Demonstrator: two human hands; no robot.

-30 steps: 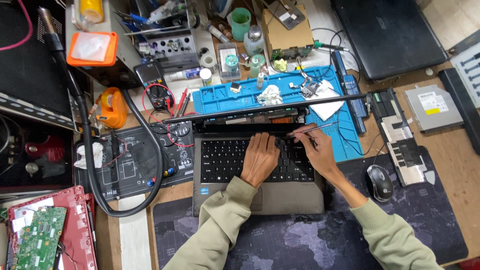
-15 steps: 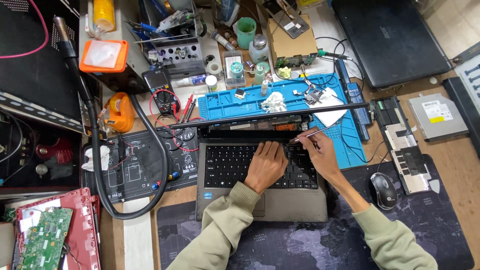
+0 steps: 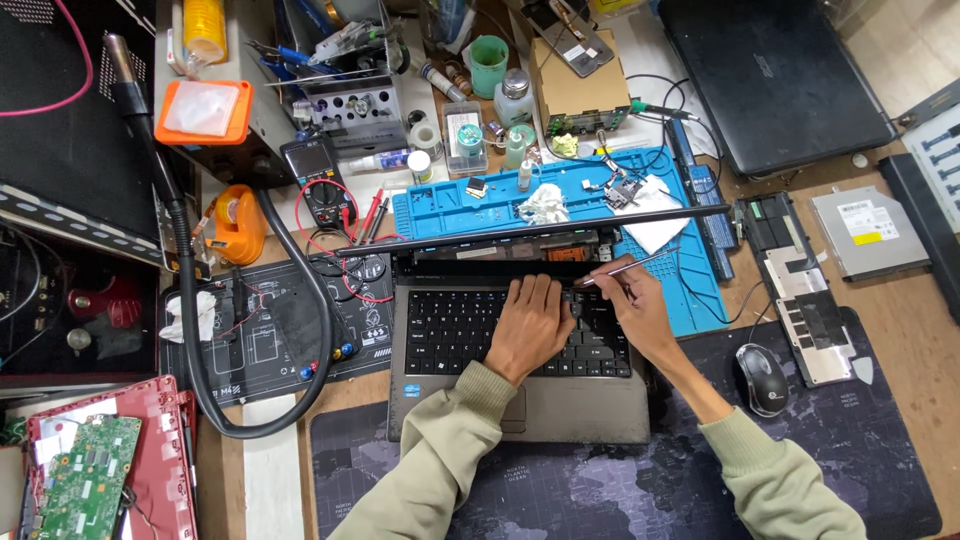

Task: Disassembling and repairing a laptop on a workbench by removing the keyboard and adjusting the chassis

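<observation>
A brown cardboard box (image 3: 575, 85) stands behind the blue mat; a yellow-and-white label (image 3: 862, 222) tops the right-hand drive.

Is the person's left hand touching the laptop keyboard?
Touching. The head view shows the left hand lying flat on the laptop keyboard, fingers pressed on the upper key rows with no gap.

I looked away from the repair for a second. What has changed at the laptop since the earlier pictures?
Little changed. The left hand stays flat on the laptop keyboard. The right hand keeps holding the thin metal tool at the keyboard's upper edge. Only the camera view shifted slightly.
</observation>
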